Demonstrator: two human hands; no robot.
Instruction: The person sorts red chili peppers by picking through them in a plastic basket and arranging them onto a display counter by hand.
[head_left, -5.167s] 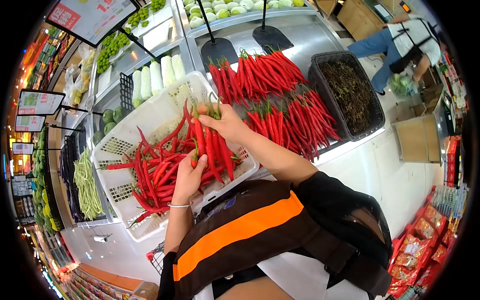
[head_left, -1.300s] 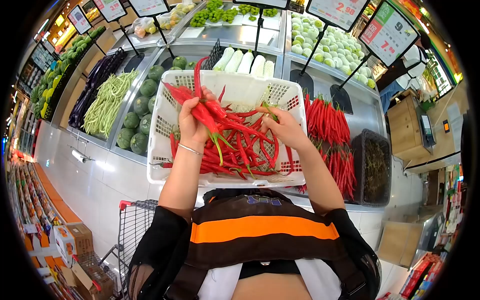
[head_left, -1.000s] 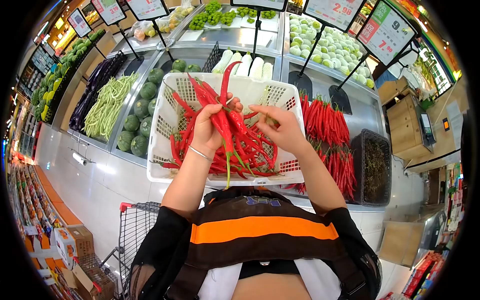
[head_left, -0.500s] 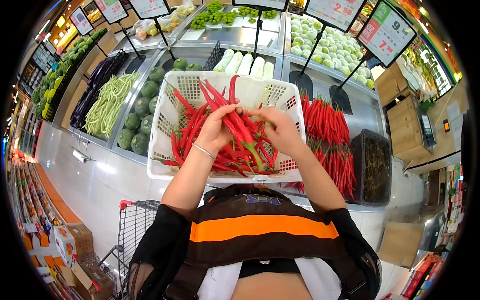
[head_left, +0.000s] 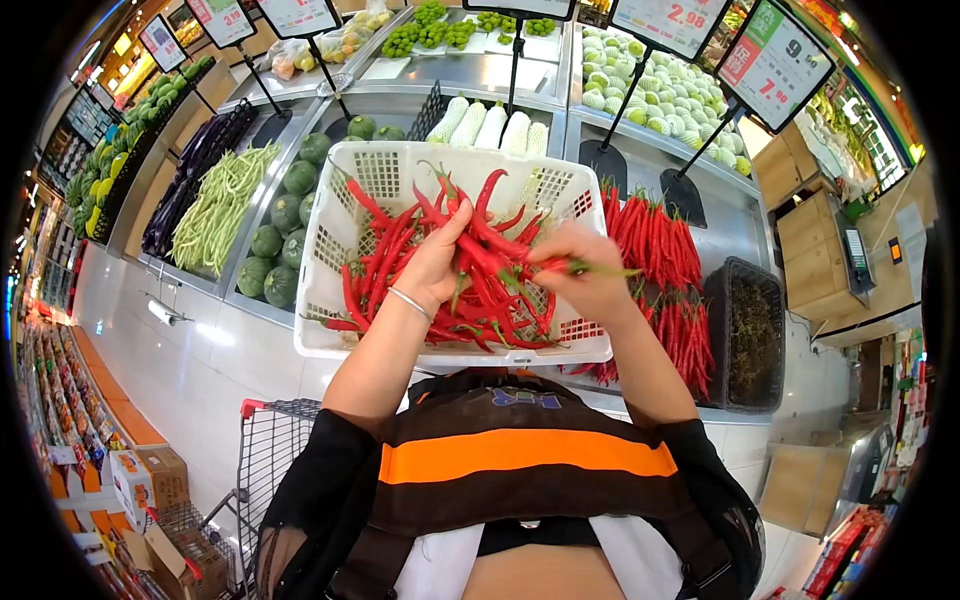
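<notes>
My left hand, with a bracelet at the wrist, is closed around several red chili peppers above the white plastic basket. Close by on its right, my right hand pinches a chili pepper, its green stem pointing to the right; the fingers hide part of it. More loose red chili peppers lie in the basket under both hands.
Rows of red chili peppers lie on the metal display to the right, next to a dark crate. Round green squashes and green beans are at left. Price signs stand behind. A shopping cart is at lower left.
My right hand has shifted right and slightly down, now with a chili pepper in its fingers. The peppers in my left hand have turned and spread differently.
</notes>
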